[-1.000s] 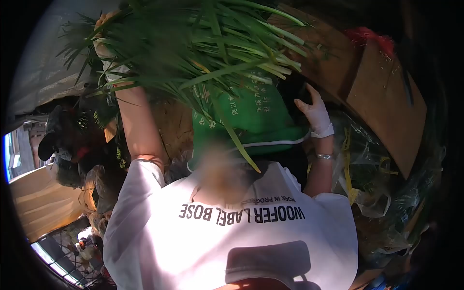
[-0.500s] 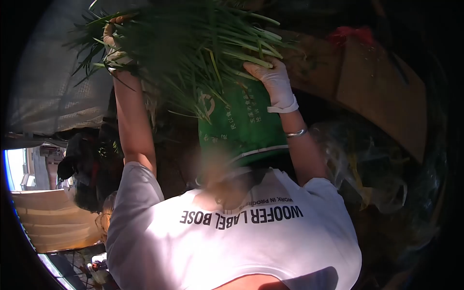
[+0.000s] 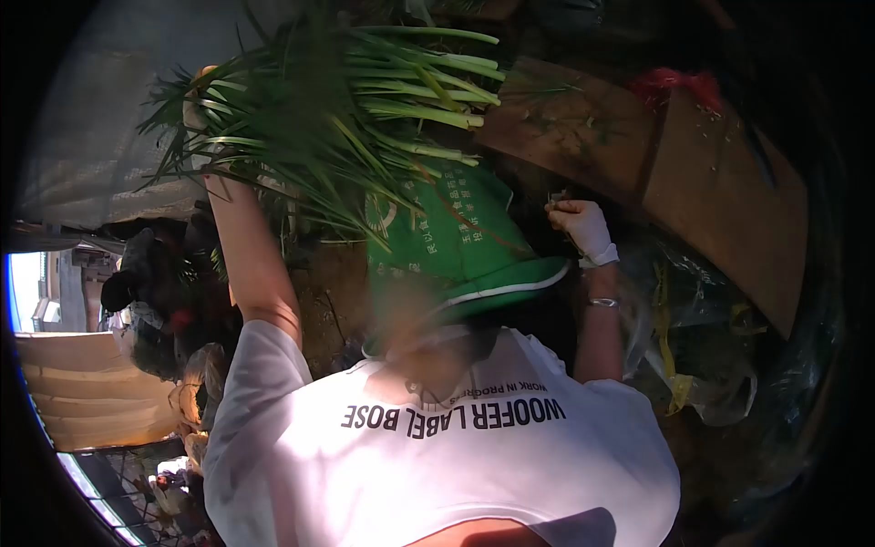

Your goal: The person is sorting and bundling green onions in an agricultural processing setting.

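Note:
A big bunch of long green stalks with pale ends (image 3: 410,87) spreads across the upper middle, above a green apron with white printing (image 3: 456,228). My left hand (image 3: 194,108) is wrapped round its leafy end at the upper left, mostly hidden by leaves. Off the bunch, to the right of the apron, my right hand (image 3: 583,228) wears a white glove and has its fingers pressed together. Something small and unclear shows at those fingertips. The pale stalk ends point right, with no hand touching them.
Brown cardboard (image 3: 720,182) with scattered green bits lies at the upper right, a red piece of plastic (image 3: 674,87) on it. Clear plastic bags with a yellow strip (image 3: 670,356) are at the right. Dark bags (image 3: 146,292) and a tan sheet (image 3: 100,387) are at the left.
My right hand has left the stalk ends and moved down and right, its fingers now closed. The pale stalk ends have shifted a little to the left; my left hand has moved slightly down.

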Action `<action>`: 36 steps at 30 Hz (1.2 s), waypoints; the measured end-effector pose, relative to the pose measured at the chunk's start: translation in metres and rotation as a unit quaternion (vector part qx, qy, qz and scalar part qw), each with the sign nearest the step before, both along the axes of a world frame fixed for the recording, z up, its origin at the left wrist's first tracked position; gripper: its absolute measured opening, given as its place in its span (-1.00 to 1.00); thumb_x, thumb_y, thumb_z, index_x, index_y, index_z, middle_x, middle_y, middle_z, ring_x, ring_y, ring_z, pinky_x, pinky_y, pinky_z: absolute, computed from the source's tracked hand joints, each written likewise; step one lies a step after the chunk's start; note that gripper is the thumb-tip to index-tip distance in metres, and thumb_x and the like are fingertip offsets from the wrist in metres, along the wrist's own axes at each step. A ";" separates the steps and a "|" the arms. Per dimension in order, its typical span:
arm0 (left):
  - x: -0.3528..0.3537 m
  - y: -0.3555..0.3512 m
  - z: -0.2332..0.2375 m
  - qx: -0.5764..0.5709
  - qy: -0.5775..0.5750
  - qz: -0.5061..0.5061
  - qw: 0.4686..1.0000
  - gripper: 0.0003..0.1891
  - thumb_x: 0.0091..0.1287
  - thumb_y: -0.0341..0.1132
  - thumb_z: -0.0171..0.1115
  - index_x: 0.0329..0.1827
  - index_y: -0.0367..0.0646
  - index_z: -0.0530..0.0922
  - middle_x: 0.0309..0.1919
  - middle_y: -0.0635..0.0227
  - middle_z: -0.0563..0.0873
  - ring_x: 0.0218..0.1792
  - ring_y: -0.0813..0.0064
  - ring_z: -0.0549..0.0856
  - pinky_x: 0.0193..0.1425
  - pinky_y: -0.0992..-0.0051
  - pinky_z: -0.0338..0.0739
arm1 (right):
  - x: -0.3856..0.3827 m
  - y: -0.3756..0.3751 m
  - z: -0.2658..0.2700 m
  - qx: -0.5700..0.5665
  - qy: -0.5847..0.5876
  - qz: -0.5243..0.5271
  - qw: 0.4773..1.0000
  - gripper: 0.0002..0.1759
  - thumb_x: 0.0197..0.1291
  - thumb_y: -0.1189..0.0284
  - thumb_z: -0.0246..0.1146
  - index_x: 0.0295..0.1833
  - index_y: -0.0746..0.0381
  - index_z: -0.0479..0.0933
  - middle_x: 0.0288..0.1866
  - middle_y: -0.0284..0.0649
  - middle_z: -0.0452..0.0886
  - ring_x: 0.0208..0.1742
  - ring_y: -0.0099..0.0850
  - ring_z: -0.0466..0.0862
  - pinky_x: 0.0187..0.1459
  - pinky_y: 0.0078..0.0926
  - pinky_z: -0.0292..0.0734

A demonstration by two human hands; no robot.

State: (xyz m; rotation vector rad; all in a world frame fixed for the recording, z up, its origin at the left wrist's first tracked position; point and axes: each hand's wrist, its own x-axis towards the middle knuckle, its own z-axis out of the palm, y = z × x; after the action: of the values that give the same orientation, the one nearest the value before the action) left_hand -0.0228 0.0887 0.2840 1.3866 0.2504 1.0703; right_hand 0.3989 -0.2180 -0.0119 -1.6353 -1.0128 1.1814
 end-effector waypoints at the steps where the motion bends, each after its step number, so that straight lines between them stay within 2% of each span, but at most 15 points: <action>1: -0.004 -0.003 -0.002 -0.013 0.003 0.006 1.000 -0.59 0.33 -0.10 0.04 0.01 -0.29 0.50 -0.19 0.17 0.65 -0.23 0.34 0.67 -0.20 0.36 0.65 | 0.002 -0.003 -0.003 -0.118 -0.283 0.115 0.945 -0.69 0.05 0.48 0.32 -0.03 0.23 0.61 -0.10 -0.14 0.66 -0.06 -0.34 0.64 -0.03 -0.48 0.53; 2: -0.004 0.002 -0.003 -0.001 0.021 -0.010 1.000 -0.58 0.33 -0.09 0.03 0.01 -0.30 0.49 -0.17 0.16 0.64 -0.24 0.34 0.67 -0.19 0.37 0.65 | -0.004 -0.001 -0.013 -0.033 -0.330 0.051 0.942 -0.70 0.15 0.53 0.22 0.03 0.31 0.56 0.04 -0.20 0.60 0.01 -0.42 0.60 0.05 -0.55 0.46; 4: -0.004 0.012 -0.013 -0.030 0.008 -0.047 0.998 -0.59 0.34 -0.11 0.02 0.01 -0.30 0.49 -0.14 0.16 0.64 -0.21 0.34 0.67 -0.16 0.37 0.64 | -0.025 0.027 0.010 0.238 0.255 -0.126 0.929 -0.62 0.21 0.56 0.19 0.16 0.33 0.45 0.11 -0.21 0.56 0.07 -0.47 0.55 0.13 -0.55 0.43; 8: -0.011 0.027 -0.050 0.014 -0.026 0.060 0.998 -0.68 0.36 -0.24 -0.03 0.01 -0.29 0.49 -0.08 0.16 0.62 -0.10 0.31 0.63 0.00 0.33 0.59 | -0.058 0.060 0.106 0.298 0.396 -0.021 0.868 -0.55 0.11 0.66 0.25 0.16 0.40 0.41 0.07 -0.16 0.55 0.02 -0.52 0.56 0.05 -0.58 0.49; 13: 0.021 -0.016 -0.052 -0.019 -0.056 0.157 0.986 -0.73 0.34 -0.35 -0.06 -0.02 -0.28 0.51 -0.08 0.16 0.62 -0.09 0.28 0.62 0.05 0.33 0.56 | -0.081 0.092 0.093 0.324 0.394 -0.045 0.859 -0.58 0.02 0.73 0.26 0.08 0.42 0.47 -0.05 -0.16 0.62 -0.07 -0.51 0.59 -0.04 -0.58 0.53; 16: 0.004 0.004 -0.067 -0.018 0.002 0.110 0.994 -0.73 0.34 -0.33 -0.04 -0.04 -0.30 0.52 -0.10 0.17 0.63 -0.10 0.31 0.62 0.01 0.39 0.55 | -0.083 0.087 0.091 0.434 0.062 -0.161 0.884 -0.76 -0.01 0.74 0.20 -0.16 0.44 0.59 -0.22 -0.22 0.66 -0.28 -0.58 0.59 -0.16 -0.63 0.50; 23: 0.040 -0.028 -0.071 0.256 0.295 0.450 0.803 -0.77 0.36 -0.34 -0.06 -0.15 -0.30 0.54 -0.16 0.14 0.64 -0.12 0.36 0.63 0.00 0.36 0.55 | -0.042 0.052 0.052 0.263 0.375 -0.304 0.835 -0.82 0.20 0.56 0.22 -0.12 0.41 0.61 -0.26 -0.18 0.68 -0.34 -0.57 0.64 -0.29 -0.74 0.53; 24: 0.031 -0.020 -0.071 0.064 0.087 0.248 0.963 -0.77 0.35 -0.33 -0.05 -0.18 -0.29 0.55 -0.18 0.13 0.65 -0.13 0.33 0.63 0.02 0.34 0.54 | -0.029 0.040 0.025 0.199 0.337 -0.294 0.872 -0.79 0.16 0.51 0.26 -0.11 0.36 0.62 -0.27 -0.18 0.69 -0.32 -0.49 0.67 -0.25 -0.67 0.55; 25: 0.024 -0.015 -0.070 -0.132 -0.136 0.010 0.982 -0.77 0.35 -0.33 -0.04 -0.22 -0.28 0.55 -0.20 0.11 0.66 -0.13 0.29 0.64 0.04 0.32 0.53 | -0.016 0.027 -0.006 0.136 0.297 -0.281 0.902 -0.76 0.12 0.46 0.31 -0.09 0.31 0.62 -0.27 -0.18 0.69 -0.29 -0.41 0.69 -0.21 -0.61 0.57; 26: 0.037 -0.022 -0.064 -0.071 -0.051 0.315 0.945 -0.76 0.34 -0.30 -0.05 -0.25 -0.28 0.54 -0.21 0.09 0.65 -0.08 0.15 0.61 0.11 0.22 0.49 | 0.000 0.013 -0.047 0.004 0.053 -0.108 0.993 -0.69 0.06 0.41 0.34 -0.05 0.25 0.62 -0.22 -0.18 0.69 -0.23 -0.34 0.68 -0.16 -0.53 0.56; 28: 0.016 -0.009 -0.070 -0.127 -0.103 0.168 0.972 -0.75 0.33 -0.29 -0.07 -0.24 -0.29 0.53 -0.22 0.08 0.64 -0.08 0.08 0.60 0.14 0.15 0.47 | -0.001 -0.016 -0.062 -0.134 -0.317 0.097 0.934 -0.58 -0.05 0.33 0.39 0.01 0.15 0.60 -0.12 -0.18 0.67 -0.11 -0.24 0.66 -0.05 -0.39 0.54; 29: 0.009 0.002 -0.072 -0.172 -0.154 0.009 0.973 -0.74 0.33 -0.27 -0.09 -0.23 -0.29 0.51 -0.23 0.07 0.63 -0.07 0.02 0.59 0.17 0.08 0.44 | -0.009 -0.020 -0.049 -0.131 -0.432 0.110 0.885 -0.53 -0.09 0.30 0.40 0.03 0.11 0.59 -0.06 -0.18 0.65 -0.05 -0.20 0.64 0.00 -0.34 0.51; 31: 0.046 -0.025 -0.069 -0.200 -0.216 -0.022 0.955 -0.75 0.30 -0.26 -0.06 -0.22 -0.28 0.48 -0.28 0.08 0.63 -0.08 -0.01 0.58 0.18 0.00 0.43 | -0.030 0.007 0.010 0.097 -0.105 -0.127 0.982 -0.62 -0.01 0.39 0.37 -0.02 0.21 0.58 -0.13 -0.18 0.63 -0.16 -0.34 0.64 -0.12 -0.46 0.52; 33: 0.064 -0.041 -0.068 -0.151 -0.152 0.233 0.949 -0.84 0.32 -0.30 -0.10 -0.29 -0.16 0.43 -0.31 0.30 0.55 -0.11 0.29 0.55 0.28 0.13 0.31 | -0.058 0.030 0.094 0.282 -0.156 -0.198 0.926 -0.70 -0.02 0.44 0.38 -0.12 0.23 0.58 -0.26 -0.21 0.60 -0.27 -0.40 0.62 -0.22 -0.49 0.52; 36: 0.082 -0.056 -0.064 -0.206 -0.184 0.210 0.938 -0.84 0.30 -0.30 -0.09 -0.29 -0.18 0.43 -0.31 0.30 0.56 -0.14 0.27 0.55 0.29 0.08 0.32 | -0.086 0.069 0.149 0.361 -0.281 -0.195 0.868 -0.48 -0.15 0.25 0.46 -0.01 0.15 0.53 -0.17 -0.27 0.57 -0.12 -0.30 0.57 -0.12 -0.40 0.51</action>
State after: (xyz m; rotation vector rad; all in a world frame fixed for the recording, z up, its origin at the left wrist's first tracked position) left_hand 0.0594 0.0324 0.2196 0.7516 0.4782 1.5061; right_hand 0.3128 -0.1485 0.1367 -1.4582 -1.2017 -0.0073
